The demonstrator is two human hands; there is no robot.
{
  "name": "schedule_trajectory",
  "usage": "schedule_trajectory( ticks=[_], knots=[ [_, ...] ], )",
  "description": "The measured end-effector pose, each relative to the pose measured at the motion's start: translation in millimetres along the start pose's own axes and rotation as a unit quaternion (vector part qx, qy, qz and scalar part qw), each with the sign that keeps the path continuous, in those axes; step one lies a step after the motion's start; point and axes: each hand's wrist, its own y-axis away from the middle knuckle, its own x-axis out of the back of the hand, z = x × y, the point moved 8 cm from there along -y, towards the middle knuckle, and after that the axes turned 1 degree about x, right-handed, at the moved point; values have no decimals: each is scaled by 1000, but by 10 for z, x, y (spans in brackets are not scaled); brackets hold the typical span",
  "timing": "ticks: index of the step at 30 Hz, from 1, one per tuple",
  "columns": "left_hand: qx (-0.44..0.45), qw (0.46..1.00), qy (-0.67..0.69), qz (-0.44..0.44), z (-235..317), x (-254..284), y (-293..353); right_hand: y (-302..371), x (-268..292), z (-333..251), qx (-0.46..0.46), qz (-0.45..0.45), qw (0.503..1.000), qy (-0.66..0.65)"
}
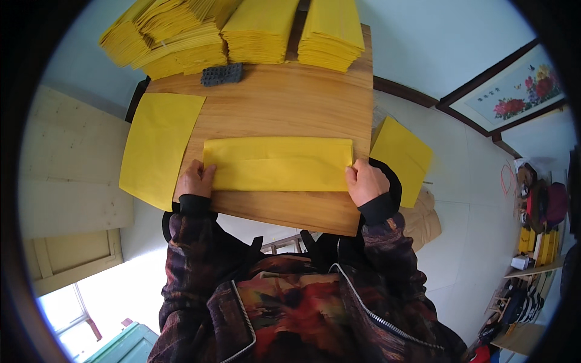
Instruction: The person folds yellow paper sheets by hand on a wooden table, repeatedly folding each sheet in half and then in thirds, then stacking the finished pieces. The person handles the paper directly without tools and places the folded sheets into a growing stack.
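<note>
A folded yellow paper sheet (pixel 278 163) lies flat on the wooden tabletop (pixel 290 103), stretched between the two hands. The left hand (pixel 195 179) presses on the sheet's left end, fingers curled down over the lower corner; the right hand (pixel 365 181) is closed on the right end, fingertips pinching the edge. A crease line runs lengthwise along the sheet, with the near flap lying over the far part, so the step in hand looks like folding the sheet lengthwise and flattening the fold.

Just outside the left hand, a flat yellow sheet (pixel 158 148) hangs partly over the tabletop's edge. Beyond the right hand, another yellow sheet (pixel 402 158) sticks out past the tabletop's right edge. Well ahead of both hands, at the far end of the tabletop, stand stacks of folded yellow paper (pixel 242 33), with a small dark block (pixel 221 74) just in front of them.

Judging from the crease, the next move calls for both hands to keep the ends aligned while the fold is pressed along its length, so the edges stay even and the thin paper does not skew or wrinkle.
</note>
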Motion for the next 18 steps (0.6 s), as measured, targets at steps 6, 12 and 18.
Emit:
schedule_trajectory(
  ticks=[6, 12, 18],
  knots=[
    [10, 1000, 18, 2, 26, 28, 10, 6, 8, 26, -15, -13, 1000, 23],
    [3, 1000, 21, 5, 16, 24, 13, 9, -12, 43, -13, -27, 1000, 11],
    [13, 1000, 11, 3, 2, 4, 16, 32, 5, 61, -15, -27, 999, -34]
  ],
)
